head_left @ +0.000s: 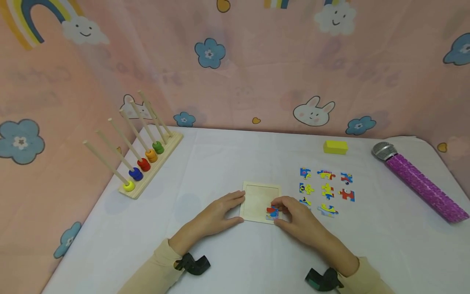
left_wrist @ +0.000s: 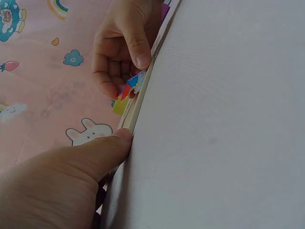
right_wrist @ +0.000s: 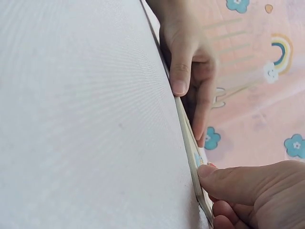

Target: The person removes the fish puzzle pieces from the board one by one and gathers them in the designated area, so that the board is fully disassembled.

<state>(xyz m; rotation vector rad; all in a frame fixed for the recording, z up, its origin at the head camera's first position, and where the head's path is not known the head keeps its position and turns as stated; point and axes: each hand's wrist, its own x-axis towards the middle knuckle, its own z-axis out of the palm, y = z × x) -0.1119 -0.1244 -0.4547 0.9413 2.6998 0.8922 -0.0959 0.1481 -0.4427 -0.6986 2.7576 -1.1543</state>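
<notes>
A square pale wooden puzzle tray (head_left: 255, 200) lies on the white table. My left hand (head_left: 224, 210) rests against its left side, fingers fairly straight near the upper corner and thumb at the lower one. At the tray's lower right corner, my right hand (head_left: 299, 220) pinches a red and blue puzzle piece (head_left: 272, 212) between thumb and fingers. In the left wrist view, that puzzle piece (left_wrist: 138, 82) looks tilted up from the tray. The right thumb (right_wrist: 209, 172) lies at the tray's edge in the right wrist view. Several loose puzzle pieces (head_left: 328, 190) lie in rows to the right.
A wooden peg rack (head_left: 161, 165) with coloured rings stands at the left. Toward the back right lies a yellow block (head_left: 335, 147), with a purple glittery microphone (head_left: 422, 185) beyond it at the right. A pink patterned cloth (head_left: 242, 81) hangs behind the table.
</notes>
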